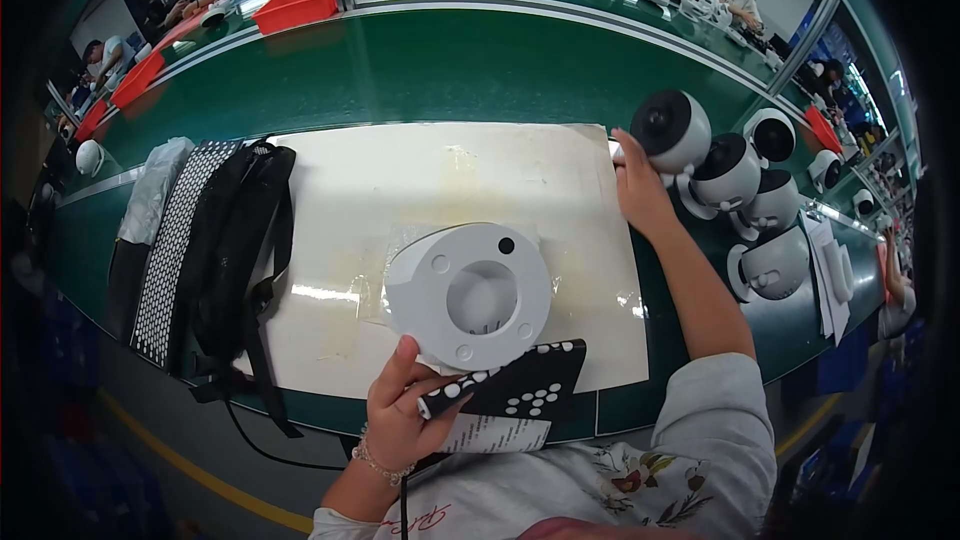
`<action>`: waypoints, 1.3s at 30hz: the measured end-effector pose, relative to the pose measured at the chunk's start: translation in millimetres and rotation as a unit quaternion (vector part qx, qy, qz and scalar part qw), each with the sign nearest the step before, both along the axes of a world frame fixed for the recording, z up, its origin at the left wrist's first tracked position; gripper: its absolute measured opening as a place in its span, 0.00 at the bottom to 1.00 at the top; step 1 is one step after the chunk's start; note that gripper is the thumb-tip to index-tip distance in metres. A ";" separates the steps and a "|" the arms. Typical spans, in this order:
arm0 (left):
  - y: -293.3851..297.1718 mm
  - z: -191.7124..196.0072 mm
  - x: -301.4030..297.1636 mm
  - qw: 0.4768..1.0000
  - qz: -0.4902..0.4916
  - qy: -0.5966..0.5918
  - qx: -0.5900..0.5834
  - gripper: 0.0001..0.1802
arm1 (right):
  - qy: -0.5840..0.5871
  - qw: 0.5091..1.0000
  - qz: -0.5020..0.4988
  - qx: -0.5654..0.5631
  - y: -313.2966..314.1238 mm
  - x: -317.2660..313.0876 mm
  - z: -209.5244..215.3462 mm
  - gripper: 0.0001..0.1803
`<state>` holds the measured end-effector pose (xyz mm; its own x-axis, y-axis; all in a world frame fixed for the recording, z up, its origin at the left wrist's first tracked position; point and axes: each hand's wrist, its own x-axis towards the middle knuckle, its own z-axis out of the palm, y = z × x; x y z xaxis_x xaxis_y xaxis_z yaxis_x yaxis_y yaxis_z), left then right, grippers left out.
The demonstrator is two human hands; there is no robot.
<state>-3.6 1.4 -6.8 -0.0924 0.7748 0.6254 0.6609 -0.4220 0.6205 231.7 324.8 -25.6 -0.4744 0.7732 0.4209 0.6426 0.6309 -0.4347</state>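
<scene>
Head view: a white ring-shaped piece (425, 305) is seen lying flat near the middle of a pale board (540, 185), which is set on a green bench (420, 60). Its surface is smooth and matt white; the outline is rounded, with a broader, flatter flank at left. A large round recess is seen at the centre, its inside light grey, with a few small dark marks low down. Around the recess, three faint circles are noted at upper left, lower left and lower right; at upper right a black disc (507, 245) is seen.

A black sheet with white dots (545, 380) is held by the left hand (405, 400), just below the ring-shaped piece; its edge is pinched between thumb and bent fingers. A white printed area (495, 433) is seen below the sheet.

The right hand (640, 185) is placed against the left side of a white round device with a black face (672, 130). The fingers are partly hidden and blurred; whether the device is gripped or only touched cannot be told. Similar devices (725, 170) are grouped beside it. Black straps (235, 240) are laid at the board's left side.
</scene>
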 end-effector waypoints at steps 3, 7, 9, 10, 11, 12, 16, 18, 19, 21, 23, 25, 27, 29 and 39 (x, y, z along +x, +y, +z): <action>2.6 1.1 2.1 0.999 0.001 -0.030 0.017 0.14 | 0.026 0.996 0.013 -0.089 -52.5 4.2 12.7 0.28; 2.9 1.7 4.7 0.999 0.010 -0.046 0.001 0.13 | 0.102 0.969 0.079 -0.210 -116.0 -21.8 74.3 0.30; 2.9 2.0 1.7 1.000 0.013 -0.018 0.005 0.13 | 0.115 0.970 0.135 -0.165 -131.8 -35.0 97.3 0.31; 2.8 3.2 0.3 1.000 0.011 0.009 0.006 0.13 | 0.129 0.967 0.184 -0.121 -138.3 -42.5 104.6 0.32; 3.2 4.3 1.2 1.000 0.003 -0.009 0.008 0.14 | 0.193 0.943 0.228 -0.146 -142.4 -53.7 110.3 0.31; 3.5 4.9 1.8 1.000 0.008 -0.009 0.009 0.14 | 0.193 0.942 0.233 -0.146 -144.5 -64.3 115.9 0.31; 5.6 5.8 3.1 0.999 -0.003 -0.031 0.026 0.14 | 0.237 0.892 0.358 -0.143 -149.6 -97.9 130.9 0.29; 3.5 3.8 1.6 1.000 -0.002 -0.028 0.009 0.14 | 0.176 0.893 0.352 -0.219 -155.5 -110.2 136.4 0.28; 3.1 1.5 1.9 0.999 0.003 -0.036 0.009 0.14 | 0.167 0.879 0.342 -0.287 -161.1 -114.2 145.5 0.26; 2.5 6.5 2.7 0.999 0.003 -0.038 0.008 0.13 | 0.154 0.877 0.338 -0.304 -163.6 -116.0 148.8 0.25; 2.9 8.1 2.9 0.999 0.002 -0.040 0.007 0.13 | 0.140 0.876 0.332 -0.320 -164.4 -115.8 147.6 0.24; 3.7 7.2 3.1 0.999 -0.003 -0.042 0.014 0.13 | 0.150 0.883 0.338 -0.288 -163.7 -114.6 143.3 0.22; 4.5 7.1 2.3 0.999 0.000 -0.041 0.020 0.13 | 0.151 0.897 0.330 -0.253 -164.5 -114.6 133.9 0.21; 5.1 7.8 2.3 0.999 0.000 -0.039 0.025 0.13 | 0.152 0.910 0.319 -0.217 -166.5 -111.6 128.3 0.20; 6.5 6.7 2.2 0.999 0.006 -0.031 0.033 0.13 | -0.027 0.949 0.306 0.069 -181.8 -96.6 134.0 0.29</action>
<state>-1.4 7.9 0.0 -0.1423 0.7307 0.6677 0.6273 -0.4553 0.6319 135.1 143.0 108.4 -0.8401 0.2854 0.4612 0.1566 0.9418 -0.2974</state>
